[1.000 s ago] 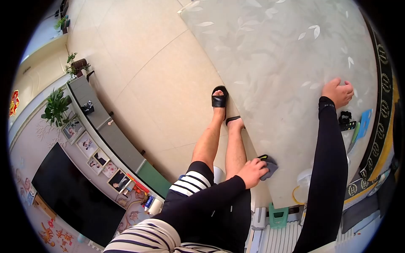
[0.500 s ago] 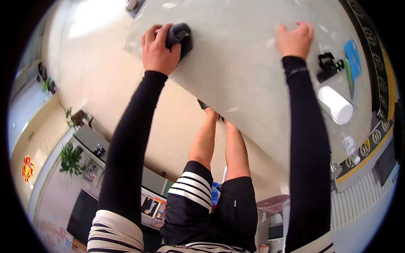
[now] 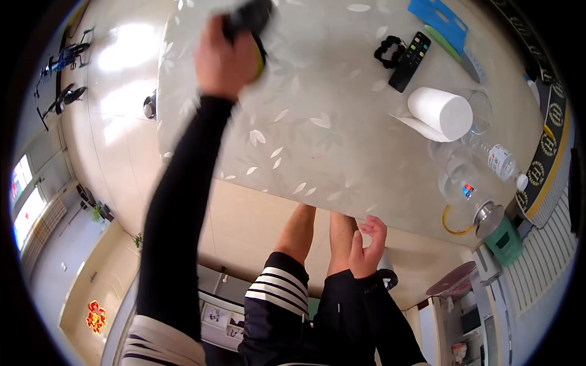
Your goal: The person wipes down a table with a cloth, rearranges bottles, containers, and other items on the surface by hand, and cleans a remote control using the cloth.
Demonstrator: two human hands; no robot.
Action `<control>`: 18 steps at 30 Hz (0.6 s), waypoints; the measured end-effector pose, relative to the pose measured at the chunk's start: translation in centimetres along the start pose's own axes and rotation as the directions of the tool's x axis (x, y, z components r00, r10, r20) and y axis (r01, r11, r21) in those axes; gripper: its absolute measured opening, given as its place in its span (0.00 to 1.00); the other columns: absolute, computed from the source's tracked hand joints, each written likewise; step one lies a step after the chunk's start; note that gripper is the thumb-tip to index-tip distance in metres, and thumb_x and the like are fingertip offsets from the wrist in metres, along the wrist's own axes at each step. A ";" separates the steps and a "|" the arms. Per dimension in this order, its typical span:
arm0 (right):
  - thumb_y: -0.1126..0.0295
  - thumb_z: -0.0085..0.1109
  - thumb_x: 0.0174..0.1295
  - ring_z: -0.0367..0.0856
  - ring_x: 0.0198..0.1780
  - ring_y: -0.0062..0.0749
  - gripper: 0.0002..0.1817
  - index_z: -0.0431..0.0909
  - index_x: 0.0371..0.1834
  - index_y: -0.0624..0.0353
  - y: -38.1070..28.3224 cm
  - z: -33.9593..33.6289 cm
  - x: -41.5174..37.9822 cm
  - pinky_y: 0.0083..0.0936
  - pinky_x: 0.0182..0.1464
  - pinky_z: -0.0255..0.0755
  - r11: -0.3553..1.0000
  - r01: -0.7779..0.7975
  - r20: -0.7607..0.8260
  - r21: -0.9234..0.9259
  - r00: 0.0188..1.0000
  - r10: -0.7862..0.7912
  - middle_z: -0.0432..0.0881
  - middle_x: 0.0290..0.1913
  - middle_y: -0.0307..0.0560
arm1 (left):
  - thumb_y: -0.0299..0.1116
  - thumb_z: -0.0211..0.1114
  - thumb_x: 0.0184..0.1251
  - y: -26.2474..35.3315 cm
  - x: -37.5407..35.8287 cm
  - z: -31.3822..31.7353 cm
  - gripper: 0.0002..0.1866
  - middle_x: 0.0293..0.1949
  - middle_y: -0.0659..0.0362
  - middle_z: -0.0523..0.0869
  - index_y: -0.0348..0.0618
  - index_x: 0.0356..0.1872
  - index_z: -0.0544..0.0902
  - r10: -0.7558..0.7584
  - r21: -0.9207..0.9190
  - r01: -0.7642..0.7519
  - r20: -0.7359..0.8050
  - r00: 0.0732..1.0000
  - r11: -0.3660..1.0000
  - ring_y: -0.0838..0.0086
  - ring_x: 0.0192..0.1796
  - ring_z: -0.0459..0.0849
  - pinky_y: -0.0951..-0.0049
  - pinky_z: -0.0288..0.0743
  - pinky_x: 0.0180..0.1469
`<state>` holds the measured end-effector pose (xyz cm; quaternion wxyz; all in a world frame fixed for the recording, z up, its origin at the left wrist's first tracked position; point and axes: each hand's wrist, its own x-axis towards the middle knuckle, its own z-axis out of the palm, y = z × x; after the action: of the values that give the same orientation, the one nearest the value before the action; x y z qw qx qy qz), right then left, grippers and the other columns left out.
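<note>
A: Hands?
B: Your left hand (image 3: pixel 224 64) grips a dark cloth (image 3: pixel 249 19), motion-blurred, at the table's (image 3: pixel 342 131) far left. Your right hand (image 3: pixel 368 249) is empty, fingers loosely curled, by the near edge.
A: Tip for the left?
B: I'd spread your fingers wider, press evenly, use overlapping strokes. Can't tell whether the cloth is flat on the surface.
A: Surface?
B: Pale, leaf-patterned. On the right you've got a remote (image 3: pixel 409 63) beside a black hair tie (image 3: pixel 389 52), then, nearer, a white paper roll (image 3: pixel 448 116) and a clear bottle (image 3: pixel 502 162).
A: Room?
B: Glare on the pale floor (image 3: pixel 101 165) to your left, bikes (image 3: pixel 64 102) far left, red-and-gold decoration (image 3: pixel 96 316) near left, green stool (image 3: pixel 505 245) near right.
</note>
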<state>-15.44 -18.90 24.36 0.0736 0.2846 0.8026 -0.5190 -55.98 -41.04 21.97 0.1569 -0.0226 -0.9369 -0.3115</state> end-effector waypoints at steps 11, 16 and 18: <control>0.81 0.58 0.64 0.86 0.48 0.41 0.18 0.74 0.58 0.66 -0.6 2.5 -1.0 0.33 0.54 0.80 0.988 -0.121 0.031 0.096 0.992 0.119 0.82 0.53 0.53 | 0.34 0.63 0.59 3.4 -2.8 12.0 0.18 0.65 0.53 0.84 0.43 0.51 0.83 0.356 0.095 -0.425 0.403 0.843 0.900 0.57 0.71 0.78 0.48 0.71 0.68; 0.76 0.60 0.70 0.83 0.58 0.43 0.17 0.74 0.61 0.64 -3.4 2.7 0.8 0.38 0.65 0.74 0.984 -0.144 0.076 0.103 0.988 0.137 0.82 0.59 0.55 | 0.26 0.65 0.44 6.1 -17.0 4.2 0.18 0.77 0.57 0.73 0.43 0.42 0.85 0.272 -0.066 -0.307 0.662 0.698 0.949 0.61 0.81 0.65 0.45 0.59 0.76; 0.75 0.59 0.68 0.78 0.64 0.54 0.21 0.73 0.63 0.66 -2.9 2.8 2.4 0.44 0.68 0.71 0.999 0.030 -0.015 -0.032 0.999 -0.030 0.78 0.65 0.60 | 0.27 0.66 0.43 6.1 -22.8 1.5 0.21 0.77 0.56 0.72 0.43 0.44 0.83 0.311 -0.153 -0.296 0.725 0.615 0.943 0.58 0.81 0.65 0.43 0.59 0.76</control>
<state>-19.51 -21.33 24.37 0.0642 0.2752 0.8154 -0.5052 -33.87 -34.00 17.35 -0.1862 -0.3060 -0.8987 -0.2529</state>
